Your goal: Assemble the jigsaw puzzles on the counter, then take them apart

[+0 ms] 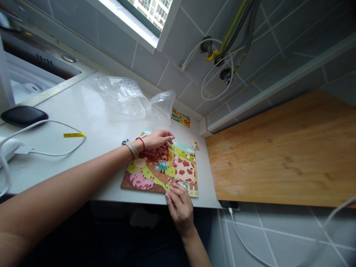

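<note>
A farm-themed jigsaw puzzle with a pig, a cow and a farmer lies flat on the white counter. Across its upper edge rests my left hand, palm down with the fingers stretched out. My right hand is at the puzzle's lower edge, its fingers curled together over the picture. What those fingertips hold, if anything, is too small to make out. One loose puzzle piece lies just right of the puzzle's upper right corner.
Crumpled clear plastic and a small colourful card lie behind the puzzle. At the left are a black oval object, a white cable and a sink. A wooden board stands to the right.
</note>
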Demonstrator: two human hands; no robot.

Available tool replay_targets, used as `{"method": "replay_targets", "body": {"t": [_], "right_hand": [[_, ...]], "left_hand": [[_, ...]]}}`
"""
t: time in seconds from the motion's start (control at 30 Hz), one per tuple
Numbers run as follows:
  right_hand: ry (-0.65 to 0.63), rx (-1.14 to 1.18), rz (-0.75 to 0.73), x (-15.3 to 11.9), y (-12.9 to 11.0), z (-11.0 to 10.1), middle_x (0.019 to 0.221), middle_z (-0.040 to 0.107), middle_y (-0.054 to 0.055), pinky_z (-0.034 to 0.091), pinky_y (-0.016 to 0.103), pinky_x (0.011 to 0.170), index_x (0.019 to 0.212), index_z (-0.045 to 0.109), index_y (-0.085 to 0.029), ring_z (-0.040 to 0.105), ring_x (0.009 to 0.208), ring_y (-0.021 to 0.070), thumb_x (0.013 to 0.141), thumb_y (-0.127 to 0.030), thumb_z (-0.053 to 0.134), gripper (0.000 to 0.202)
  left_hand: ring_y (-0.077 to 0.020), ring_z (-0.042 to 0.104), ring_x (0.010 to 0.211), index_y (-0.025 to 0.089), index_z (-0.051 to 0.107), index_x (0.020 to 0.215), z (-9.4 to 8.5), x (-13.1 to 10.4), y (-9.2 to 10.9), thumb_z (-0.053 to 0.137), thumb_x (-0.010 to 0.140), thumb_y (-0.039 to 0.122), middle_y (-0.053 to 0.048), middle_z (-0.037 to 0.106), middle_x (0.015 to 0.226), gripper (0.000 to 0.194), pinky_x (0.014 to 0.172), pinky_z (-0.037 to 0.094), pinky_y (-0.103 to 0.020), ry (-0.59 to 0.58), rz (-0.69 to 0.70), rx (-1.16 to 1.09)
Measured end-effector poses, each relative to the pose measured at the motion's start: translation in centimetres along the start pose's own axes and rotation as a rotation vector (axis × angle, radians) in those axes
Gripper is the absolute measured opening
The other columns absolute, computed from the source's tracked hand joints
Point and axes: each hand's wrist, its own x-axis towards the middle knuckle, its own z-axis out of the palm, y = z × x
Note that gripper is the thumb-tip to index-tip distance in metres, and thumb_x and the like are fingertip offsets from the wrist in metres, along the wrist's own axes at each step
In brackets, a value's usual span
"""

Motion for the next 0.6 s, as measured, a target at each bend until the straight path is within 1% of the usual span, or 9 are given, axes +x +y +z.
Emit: {"method": "replay_targets", "body": {"t": [0.13, 0.3, 0.47, 0.6], "right_hand": [[-0.026, 0.015, -0.001, -0.1, 0.1, 0.1, 0.108, 0.075, 0.009, 0.064, 0.047, 0.096, 0.13, 0.07, -0.029, 0.072, 0.112, 0.0277, 0.092, -0.004, 0.066, 0.045], [-0.08, 0.046, -0.005, 0.1, 0.7, -0.6, 0.112, 0.075, 0.011, 0.064, 0.047, 0.097, 0.13, 0.071, -0.028, 0.072, 0.114, 0.0281, 0.092, -0.005, 0.065, 0.045], [-0.181, 0.058, -0.06, 1.2, 1.3, -1.6, 0.11, 0.075, 0.011, 0.064, 0.046, 0.098, 0.129, 0.07, -0.028, 0.071, 0.117, 0.0274, 0.096, -0.007, 0.062, 0.04], [-0.276, 0.095, -0.075, 2.2, 1.5, -2.4, 0.108, 0.075, 0.011, 0.064, 0.042, 0.098, 0.125, 0.072, -0.025, 0.07, 0.119, 0.0254, 0.099, -0.009, 0.059, 0.033]], "left_hand": [[-0.0186, 0.07, 0.081, 0.016, 0.068, 0.107, 0.0, 0.1, -0.1, 0.07, 0.084, 0.059, -0.011, 0.077, 0.105, 0.049, 0.074, 0.054, -0.03, 0.001, -0.007, 0.016], [-0.0194, 0.071, 0.082, 0.016, 0.068, 0.108, 0.0, 0.0, 0.0, 0.068, 0.086, 0.057, -0.011, 0.078, 0.105, 0.047, 0.075, 0.054, -0.03, -0.004, 0.008, 0.037], [-0.0183, 0.07, 0.08, 0.016, 0.068, 0.107, 0.1, 0.0, -0.1, 0.067, 0.089, 0.054, -0.011, 0.077, 0.105, 0.042, 0.075, 0.054, -0.03, 0.001, 0.002, 0.031], [-0.0181, 0.071, 0.079, 0.016, 0.067, 0.107, 0.1, -0.1, -0.1, 0.067, 0.089, 0.054, -0.011, 0.078, 0.105, 0.042, 0.075, 0.055, -0.03, -0.008, 0.004, 0.024]]}}
